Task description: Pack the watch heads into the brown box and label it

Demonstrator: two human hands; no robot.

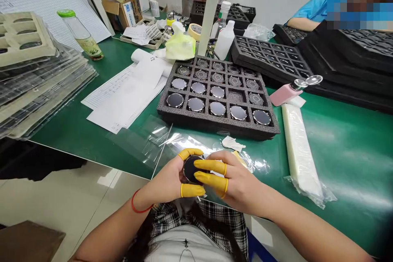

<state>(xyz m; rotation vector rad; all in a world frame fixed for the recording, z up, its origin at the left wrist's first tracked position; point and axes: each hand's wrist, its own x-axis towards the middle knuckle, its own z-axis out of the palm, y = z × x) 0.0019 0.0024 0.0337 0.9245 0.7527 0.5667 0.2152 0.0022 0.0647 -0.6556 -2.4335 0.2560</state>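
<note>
A round black watch face (189, 168) is held just over the table's near edge. My left hand (172, 178) grips it by the rim, with yellow finger cots on the thumb and a finger. Two cot-covered fingers of my right hand (227, 176) lie across its dark glass; whether the right thumb pinches it from below is hidden. Beyond my hands sits a black foam tray (196, 116) with watch faces in its compartments, some glass up, others showing their backs. One compartment (236, 96) in the third row holds no watch.
Clear plastic film (144, 139) and a crumpled white wipe (232, 143) lie before the tray. To the right are a pink bottle (284, 93) with its lid up and a wrapped white pack (302, 151). Papers (123, 94) and stacked trays (39, 90) stand left. Two other people work beyond.
</note>
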